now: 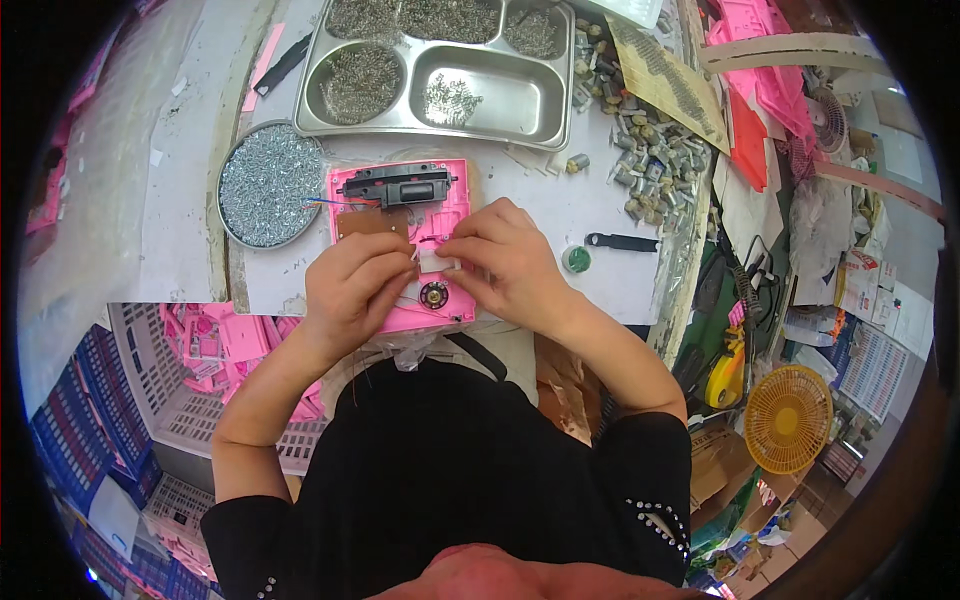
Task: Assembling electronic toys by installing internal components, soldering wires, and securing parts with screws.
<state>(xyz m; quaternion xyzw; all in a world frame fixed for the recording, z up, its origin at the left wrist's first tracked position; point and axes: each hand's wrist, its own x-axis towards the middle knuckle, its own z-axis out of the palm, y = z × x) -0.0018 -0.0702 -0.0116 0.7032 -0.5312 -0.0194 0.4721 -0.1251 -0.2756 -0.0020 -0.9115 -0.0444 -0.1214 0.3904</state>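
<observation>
A pink plastic housing lies at the table's near edge between my hands. Fixed in it are a black plastic module, a brown circuit board and a dark round part. My right hand comes in from the right, its fingers pinched at a small white part over the middle of the housing. My left hand is closed beside it, thumb and fingertips together near the board's lower edge; anything between them is hidden. Thin wires run by the fingers.
A steel tray of small metal parts stands beyond the housing, with a round dish of screws to the left. Several small motors lie at right, near a green-topped container and a black strip. A crate holds pink pieces.
</observation>
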